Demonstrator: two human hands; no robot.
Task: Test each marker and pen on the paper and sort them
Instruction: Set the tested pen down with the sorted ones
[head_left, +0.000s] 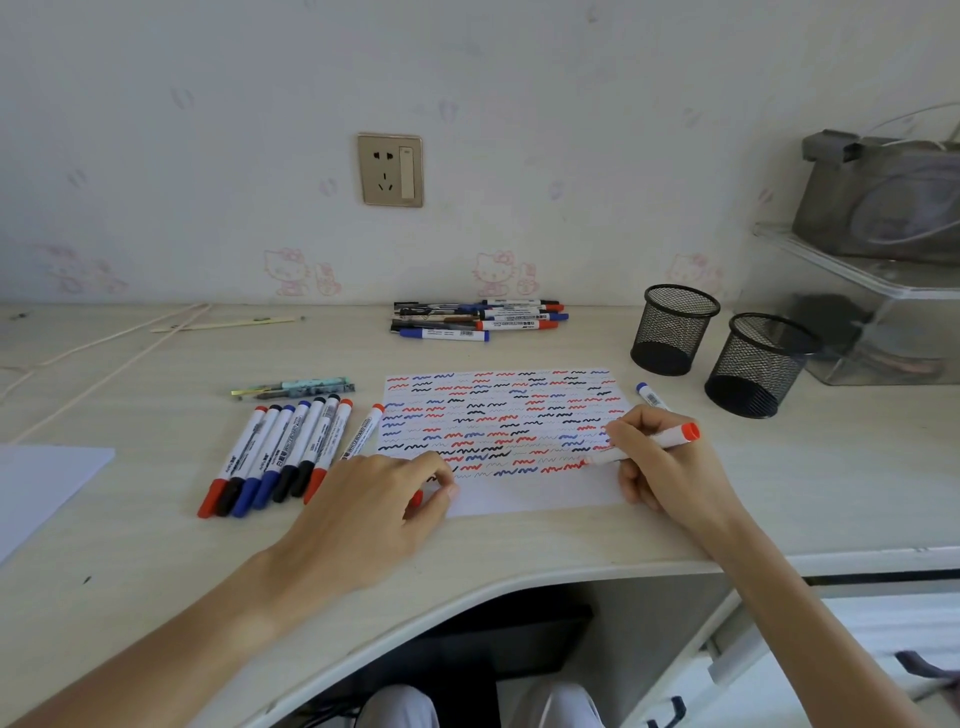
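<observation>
1. The right hand (670, 467) has its grip clamped on a red marker (644, 446), tip down on the paper (535, 493) at the end of the lowest squiggle row.
2. The left hand (374, 499) rests on the paper's near-left corner; its fingers pinch a small red piece, probably the cap (415, 499), though it is mostly hidden.
3. Tested markers (280, 452) lie in a row just left of the paper; an untested pile (478, 319) lies by the wall; two mesh cups (675, 330) stand well to the right.
4. Risk: if the left hand lifts, the paper may slide under the stroke and smear.
5. Risk: the blue marker (649, 396) behind the right hand could roll if knocked.
6. Room: only a narrow blank strip remains along the paper's near edge, close to the table (519, 551) front edge. Bare table lies right of the paper towards the cups.
</observation>
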